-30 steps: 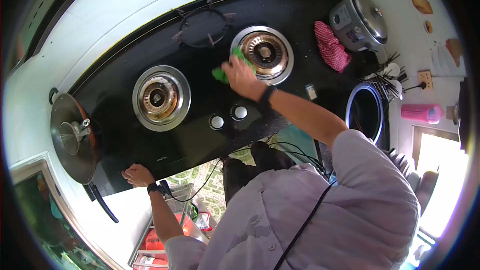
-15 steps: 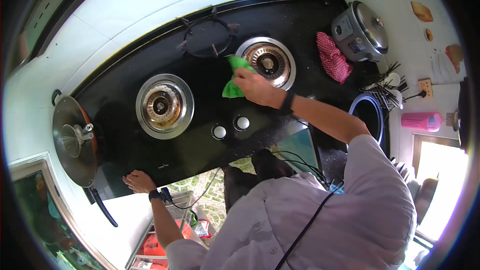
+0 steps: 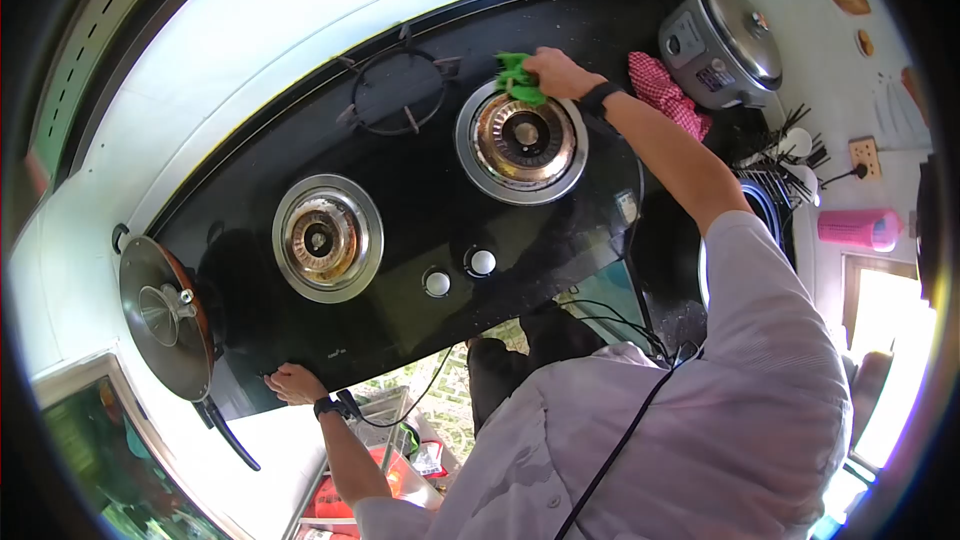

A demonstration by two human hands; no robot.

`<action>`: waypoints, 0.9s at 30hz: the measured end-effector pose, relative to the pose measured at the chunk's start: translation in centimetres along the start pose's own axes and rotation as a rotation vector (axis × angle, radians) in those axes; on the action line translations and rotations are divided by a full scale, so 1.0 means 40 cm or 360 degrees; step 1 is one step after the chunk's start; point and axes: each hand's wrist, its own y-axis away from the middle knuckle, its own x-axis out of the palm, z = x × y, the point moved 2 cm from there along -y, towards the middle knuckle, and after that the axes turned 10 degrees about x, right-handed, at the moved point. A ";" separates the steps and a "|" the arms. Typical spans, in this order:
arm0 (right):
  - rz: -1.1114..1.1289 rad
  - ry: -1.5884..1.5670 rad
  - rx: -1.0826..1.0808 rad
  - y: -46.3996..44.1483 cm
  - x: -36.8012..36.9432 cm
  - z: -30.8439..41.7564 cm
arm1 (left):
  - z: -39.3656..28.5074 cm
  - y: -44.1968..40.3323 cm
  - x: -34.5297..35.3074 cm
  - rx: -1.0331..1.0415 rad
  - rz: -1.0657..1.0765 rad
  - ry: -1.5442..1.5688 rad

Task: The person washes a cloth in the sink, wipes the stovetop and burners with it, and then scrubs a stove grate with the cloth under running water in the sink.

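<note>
Right hand (image 3: 562,73) holds green cloth (image 3: 520,78) at far rim of right burner (image 3: 525,135)

Right arm stretches across the black stovetop (image 3: 470,225); the right hand's fingers are closed around the green cloth, bunched up, part of it poking out beyond the fingertips. Cloth lies over the burner's far rim, on the side nearest the wall. Black band (image 3: 598,98) on that wrist.

Left hand (image 3: 295,383) is at the stovetop's front edge, lower left, fingers loosely bent (can't tell if it grips the edge or just rests there).

Around the cloth: black pot stand (image 3: 411,121) sits off the burner, on the glass to its left. Red checked cloth (image 3: 665,95) lies to the right, just beside the rice cooker (image 3: 720,45). Left burner (image 3: 326,240) is apart, nearer the left hand; its ring looks browned, same as the right one. Two white knobs (image 3: 483,261) near the front, between the burners. Lidded pan (image 3: 165,320) at the far left end, its long black handle (image 3: 233,437) pointing toward the person's side.
</note>
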 end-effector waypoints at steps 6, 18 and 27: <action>0.0250 0.0670 0.0543 0.331 0.042 0.033 | -0.001 -0.007 0.019 -0.0031 0.0012 0.0022; -0.0252 -0.0327 0.0067 0.343 0.188 0.452 | -0.153 -0.004 -0.210 -0.0078 -0.0135 0.1473; 0.0055 -0.2684 0.0929 0.425 -0.026 0.317 | -0.862 0.088 -0.409 0.1073 0.1222 0.1792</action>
